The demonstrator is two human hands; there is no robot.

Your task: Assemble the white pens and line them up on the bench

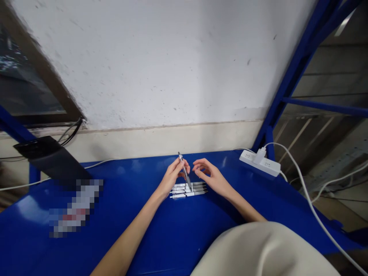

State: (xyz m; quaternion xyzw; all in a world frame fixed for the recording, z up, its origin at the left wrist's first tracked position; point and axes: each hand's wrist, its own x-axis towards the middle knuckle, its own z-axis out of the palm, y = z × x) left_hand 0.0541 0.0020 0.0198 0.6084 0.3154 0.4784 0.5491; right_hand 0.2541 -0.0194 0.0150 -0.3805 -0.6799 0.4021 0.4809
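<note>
While left hand [171, 175] holds pen [184, 169], socketed plug [260, 156]

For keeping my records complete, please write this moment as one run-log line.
left grip: holds tilted pen | right grip: loosely curled, no object visible | pen row: on blue table | pen-to-row contact: unclear

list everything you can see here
table: 1, blue, foreground
held pen: 1, grey, centre
pens: about 4, white, on table
power strip: 1, white, right
plug: 1, white, in power strip
cables: several, mostly white, both sides
casing: 1, black, left
pixelated item: 1, grey, left
wall: 1, white, back
window: 1, brown, upper left
frame: several bars, blue, both sides
clothing: 1, cream, bottom right
left hand: 1, bare, holding pen
right hand: 1, bare, centre
</note>
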